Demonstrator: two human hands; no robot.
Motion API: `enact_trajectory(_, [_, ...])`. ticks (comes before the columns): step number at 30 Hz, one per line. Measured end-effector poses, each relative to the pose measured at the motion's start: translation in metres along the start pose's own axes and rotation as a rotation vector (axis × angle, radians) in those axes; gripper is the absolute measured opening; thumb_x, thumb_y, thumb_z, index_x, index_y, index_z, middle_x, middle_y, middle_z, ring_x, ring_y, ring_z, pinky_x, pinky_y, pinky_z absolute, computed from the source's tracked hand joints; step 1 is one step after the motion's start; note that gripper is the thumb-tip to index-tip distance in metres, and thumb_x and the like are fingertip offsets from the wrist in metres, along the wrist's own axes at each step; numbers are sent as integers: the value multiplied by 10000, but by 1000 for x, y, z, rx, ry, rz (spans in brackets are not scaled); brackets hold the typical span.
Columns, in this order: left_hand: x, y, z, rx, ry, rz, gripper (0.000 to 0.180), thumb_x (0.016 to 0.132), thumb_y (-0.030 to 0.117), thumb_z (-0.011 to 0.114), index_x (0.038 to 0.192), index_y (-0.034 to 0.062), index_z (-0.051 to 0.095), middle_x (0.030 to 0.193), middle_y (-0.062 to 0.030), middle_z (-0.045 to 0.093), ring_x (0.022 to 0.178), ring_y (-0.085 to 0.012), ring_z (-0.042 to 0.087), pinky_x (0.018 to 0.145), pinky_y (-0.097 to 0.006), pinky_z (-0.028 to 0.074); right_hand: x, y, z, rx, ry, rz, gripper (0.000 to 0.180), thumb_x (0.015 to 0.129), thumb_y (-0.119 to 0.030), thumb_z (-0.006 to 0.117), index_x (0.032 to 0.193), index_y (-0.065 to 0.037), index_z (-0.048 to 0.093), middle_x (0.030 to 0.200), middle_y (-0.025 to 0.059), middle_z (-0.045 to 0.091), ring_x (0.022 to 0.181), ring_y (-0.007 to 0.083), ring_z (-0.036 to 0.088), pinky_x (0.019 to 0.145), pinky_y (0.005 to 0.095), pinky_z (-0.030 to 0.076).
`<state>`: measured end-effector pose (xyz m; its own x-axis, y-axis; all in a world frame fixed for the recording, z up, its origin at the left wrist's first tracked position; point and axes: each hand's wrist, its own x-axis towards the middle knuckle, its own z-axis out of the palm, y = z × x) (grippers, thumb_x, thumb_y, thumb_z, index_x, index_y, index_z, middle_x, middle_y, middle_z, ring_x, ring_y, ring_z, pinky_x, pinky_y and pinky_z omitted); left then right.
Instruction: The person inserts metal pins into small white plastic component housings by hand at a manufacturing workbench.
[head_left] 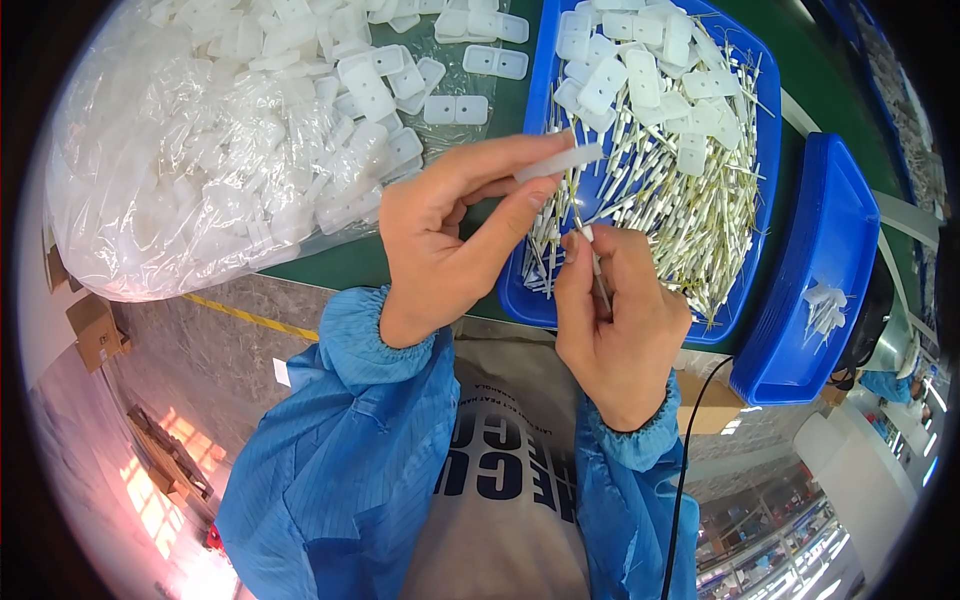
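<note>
Between thumb and fingers, my left hand (445, 225) pinches a small white plastic plate (572, 161), seen nearly edge-on. Just below and to its right, my right hand (625, 320) grips a thin pin with a white sleeve (598, 270), its tip pointing up toward the plate. Whether the pin touches the plate I cannot tell. Both hands are over the near left part of a blue tray (528, 303). Many thin pins with white sleeves (690, 235) fill that tray, with several white two-hole plates (645, 80) lying on them.
A large clear plastic bag (130, 180) of white plates lies at the left of the green table (325, 268). Loose plates (456, 110) lie beside it. To the right stands a stack of blue trays (800, 290) with a few small white pieces in the top one. A black cable (684, 450) hangs near my right sleeve.
</note>
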<state>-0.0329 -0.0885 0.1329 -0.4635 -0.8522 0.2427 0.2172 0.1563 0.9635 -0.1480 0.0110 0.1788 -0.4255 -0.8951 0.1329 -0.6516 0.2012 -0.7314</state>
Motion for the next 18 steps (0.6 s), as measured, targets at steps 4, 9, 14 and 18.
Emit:
enact_trajectory(4, [1, 1, 1, 27, -26, 18, 273, 889, -99, 621, 1161, -90, 599, 1201, -282, 636, 1040, -254, 676, 900, -316, 557, 5, 0, -1, 70, -9, 15, 102, 904, -62, 666, 974, -31, 598, 589, 73, 592, 452, 180, 599, 430, 296, 430])
enact_trajectory(9, [0, 5, -2, -91, -61, -32, 263, 833, -113, 679, 1092, -67, 665, 1144, -222, 667, 1001, -221, 689, 764, -263, 606, 18, 5, -7, 209, -152, 30, 63, 946, -59, 606, 995, -21, 592, 638, 91, 609, 501, 204, 624, 469, 304, 456])
enact_trajectory(14, [2, 5, -4, -154, -87, 23, 247, 830, -114, 684, 1073, -77, 656, 1124, -221, 662, 1008, -231, 685, 756, -254, 608, 22, 10, -12, 257, -235, -79, 66, 984, -73, 553, 1003, -18, 584, 679, 95, 615, 524, 223, 627, 494, 305, 467])
enact_trajectory(18, [0, 16, -7, -138, -142, -14, 161, 899, 26, 665, 1020, -65, 611, 1085, -255, 667, 964, -266, 680, 812, -356, 572, 15, 11, -14, 772, -381, 214, 76, 989, -89, 555, 1020, -25, 581, 739, 106, 620, 532, 253, 621, 481, 319, 455])
